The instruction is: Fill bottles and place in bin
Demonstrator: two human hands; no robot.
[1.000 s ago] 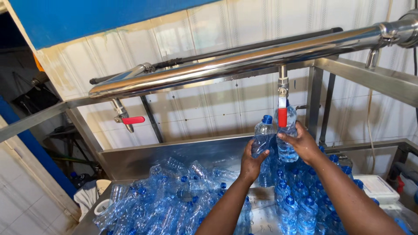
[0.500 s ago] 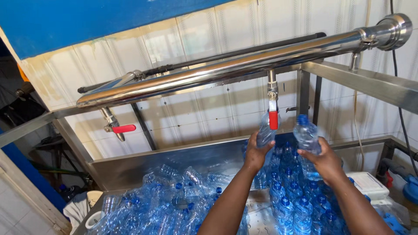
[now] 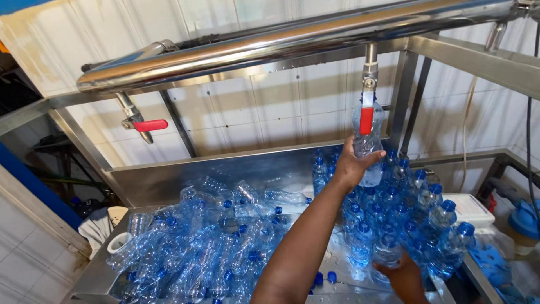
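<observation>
Right hand (image 3: 406, 276) is down low at the near edge, fingers wrapped on a capped bottle (image 3: 387, 252) standing among the filled ones on the steel surface (image 3: 95, 278). Left hand (image 3: 353, 165) reaches up further back, gripping a clear bottle (image 3: 368, 147) held under the red-handled tap (image 3: 366, 115). Empty bottles (image 3: 208, 242) are heaped on the left side. Up behind runs a shiny steel pipe (image 3: 253, 48), with another red valve (image 3: 147, 125) off to the left.

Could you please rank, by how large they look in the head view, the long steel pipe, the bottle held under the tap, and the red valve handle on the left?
1. Steel pipe, spanning most of the frame.
2. Bottle in the left hand.
3. Red valve handle, though it sits farther away, which may shrink it.
</observation>
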